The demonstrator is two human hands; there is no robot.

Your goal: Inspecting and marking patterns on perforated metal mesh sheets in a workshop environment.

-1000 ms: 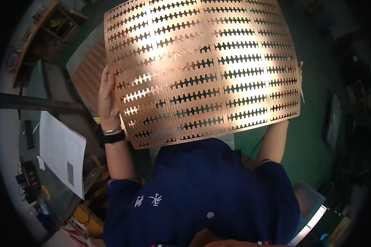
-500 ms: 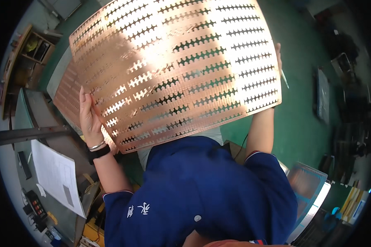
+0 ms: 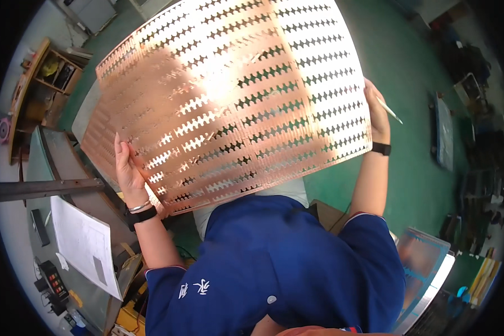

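A large thin copper-coloured sheet point(image 3: 151, 103), punched with rows of toothed cut-outs, is held up in front of me at a tilt. Glare whitens much of its middle and right side. My left hand point(image 3: 130, 176) grips the left edge near the lower corner, fingers upright along it. On the opposite edge, my right hand point(image 3: 378, 115) holds the sheet, its fingers partly hidden behind. A slim white pen-like tool point(image 3: 390, 111) sticks out from that hand. Beyond the sheet's left edge lies another patterned copper-coloured sheet point(image 3: 99, 126), mostly covered.
At left, a paper sheet point(image 3: 81, 243) lies on a grey table beside a small black device with buttons point(image 3: 53, 280). A dark metal bar point(image 3: 45, 189) juts in from the left. Wooden shelving point(image 3: 50, 84) stands farther back. A blue-framed panel point(image 3: 423, 252) sits at lower right.
The held sheet's right edge has shifted left. My right hand and its wristband show more fully, with the pen-like tool swung outward. The surroundings have shifted slightly in view.
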